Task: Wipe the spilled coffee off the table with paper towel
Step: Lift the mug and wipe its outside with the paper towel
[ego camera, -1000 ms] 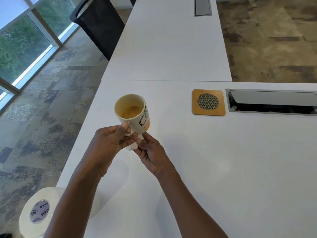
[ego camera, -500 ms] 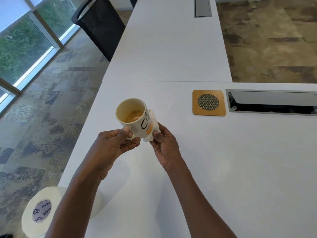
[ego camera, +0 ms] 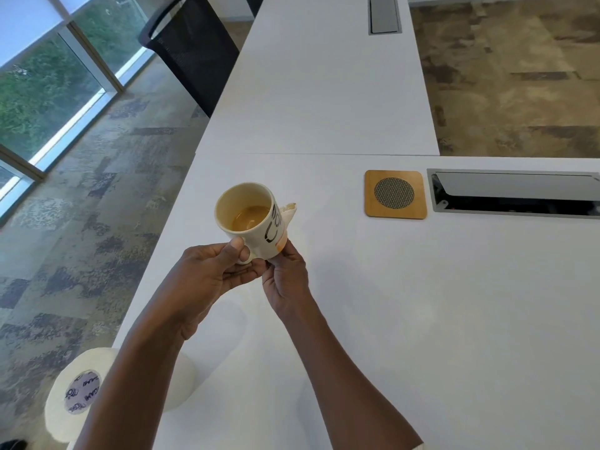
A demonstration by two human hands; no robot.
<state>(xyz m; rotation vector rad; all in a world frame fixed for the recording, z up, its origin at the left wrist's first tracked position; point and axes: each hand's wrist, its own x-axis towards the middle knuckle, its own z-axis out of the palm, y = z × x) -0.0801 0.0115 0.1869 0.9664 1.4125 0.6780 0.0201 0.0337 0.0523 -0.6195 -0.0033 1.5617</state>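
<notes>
My left hand [ego camera: 207, 274] grips the handle of a cream mug [ego camera: 250, 219] with black lettering, held above the white table [ego camera: 422, 319] and tilted a little. Light brown coffee sits in its bottom. My right hand [ego camera: 285, 277] presses a crumpled piece of paper towel [ego camera: 290, 212] against the mug's right side and underside; a stained corner of the towel sticks out past the mug. A faint wet sheen shows on the table just right of the mug.
A paper towel roll [ego camera: 81, 391] stands at the table's near left corner. A wooden coaster with a mesh disc [ego camera: 394, 194] and a cable hatch [ego camera: 516, 194] lie at the right. A black chair [ego camera: 191, 50] stands at the far left.
The mug has tilted a little more. My right hand with the towel has slid from under the mug's base up along its right side.
</notes>
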